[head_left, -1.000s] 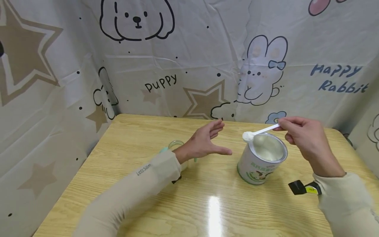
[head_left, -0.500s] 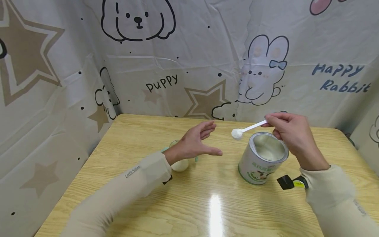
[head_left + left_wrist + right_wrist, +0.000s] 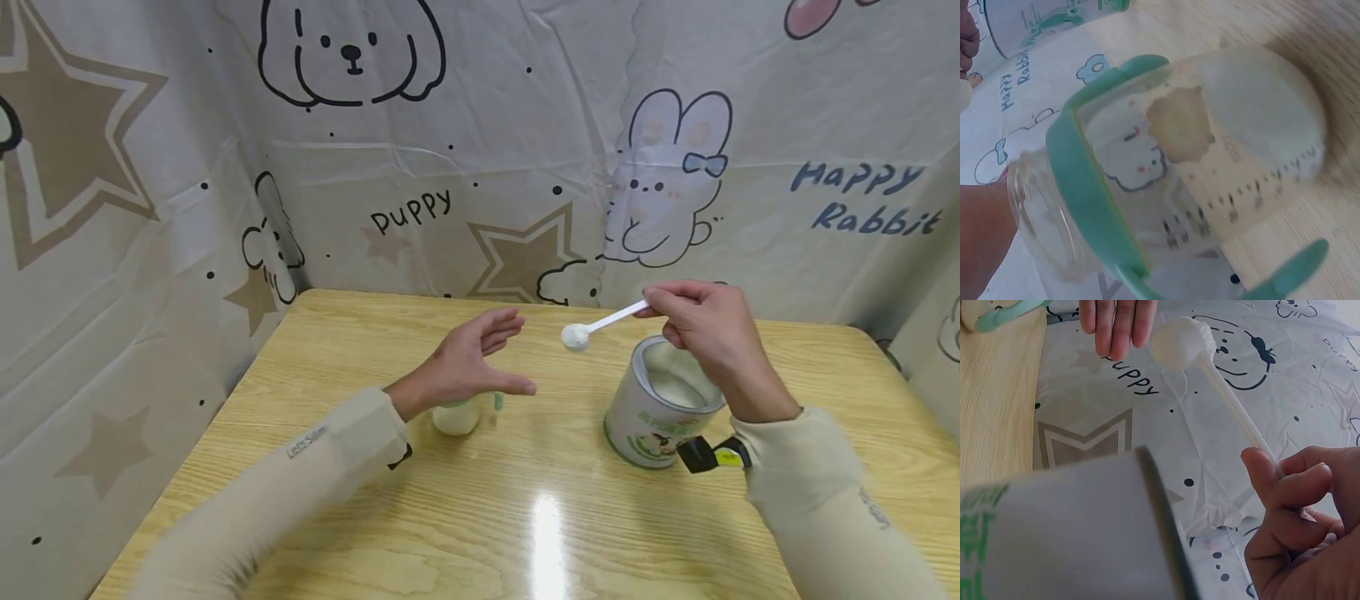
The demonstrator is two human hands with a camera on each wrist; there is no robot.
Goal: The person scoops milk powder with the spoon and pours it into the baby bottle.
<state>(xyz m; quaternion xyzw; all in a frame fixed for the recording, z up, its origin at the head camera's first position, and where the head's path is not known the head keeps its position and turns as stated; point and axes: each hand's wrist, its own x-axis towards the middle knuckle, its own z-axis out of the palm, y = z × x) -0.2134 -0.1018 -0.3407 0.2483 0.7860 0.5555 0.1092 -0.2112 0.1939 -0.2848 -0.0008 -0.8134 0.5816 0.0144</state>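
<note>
My right hand (image 3: pixel 701 337) pinches the handle of a white measuring scoop (image 3: pixel 617 316) heaped with white powder, held level above the table. Below that hand stands an open milk powder can (image 3: pixel 637 417), its inner wall visible. My left hand (image 3: pixel 468 358) hangs over a baby bottle (image 3: pixel 455 418), fingers and thumb spread apart, holding nothing. In the left wrist view, the clear bottle (image 3: pixel 1179 131) has a green collar and handles (image 3: pixel 1088 181), an open neck and white contents at its bottom. The right wrist view shows the scoop bowl (image 3: pixel 1180 344) near the left fingers (image 3: pixel 1124 325).
The wooden table (image 3: pixel 450 517) carries the can at right and the bottle at left. Behind it hangs a printed cloth (image 3: pixel 510 167) with cartoon animals and stars. Another such cloth covers the left side.
My right hand has moved left with the loaded scoop, from over the can's rim into the space between can and bottle. The left hand has drifted left, exposing the bottle's lower part.
</note>
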